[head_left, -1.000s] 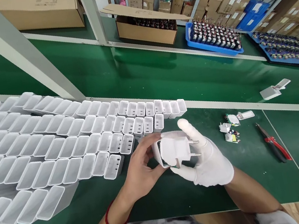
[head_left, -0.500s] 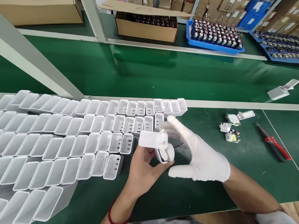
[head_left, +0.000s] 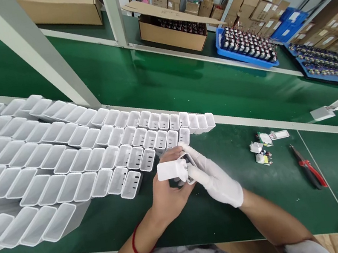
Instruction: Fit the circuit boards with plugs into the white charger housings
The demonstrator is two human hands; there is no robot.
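Bare, with a red cord at the wrist, my left hand (head_left: 168, 198) is wrapped round a white plastic housing (head_left: 188, 157) whose open end faces up. A flat white plastic piece (head_left: 168, 171) sticks out to the left over my left fingers, joined to a small white part at the housing's mouth. My right hand (head_left: 218, 180), in a white glove, grips the housing from the right, its thumb pressed at the opening and its fingers along the far side. What lies inside the housing is mostly hidden by the thumb.
Rows of open white housings (head_left: 77, 187) fill the bench's left side. To the right lie small circuit parts (head_left: 263, 158) and red-handled pliers (head_left: 312, 171). A white piece (head_left: 322, 113) sits by the rear ledge. Behind are a carton (head_left: 173, 35) and a blue tray (head_left: 250, 59).
My right hand has moved left and closed from a spread pose onto the housing. The view has shifted slightly, and the flat white piece sits lower and more level.
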